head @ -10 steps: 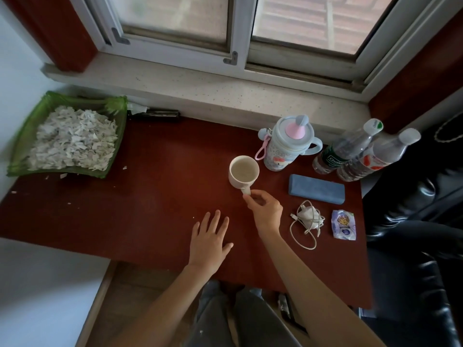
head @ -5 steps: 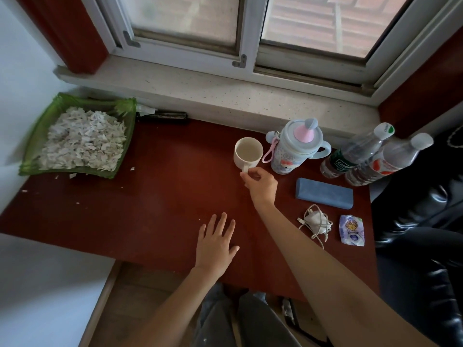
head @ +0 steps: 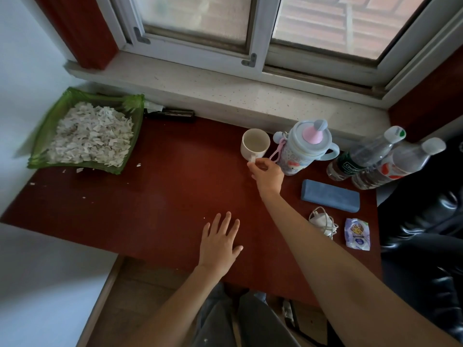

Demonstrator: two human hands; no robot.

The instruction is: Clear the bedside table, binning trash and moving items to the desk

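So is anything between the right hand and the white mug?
No. The right hand already pinches the handle of the white mug, which stands close beside the sippy bottle. The left hand lies flat on the table, well clear.

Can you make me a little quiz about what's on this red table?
1. True or false: the green plastic tray holds torn white paper scraps.
2. What is the right hand pinching? A) white ceramic mug handle B) blue case C) bottle cap
3. Fill in: the left hand lies ____ on the red wooden table.

Key: 1 true; 2 A; 3 flat.
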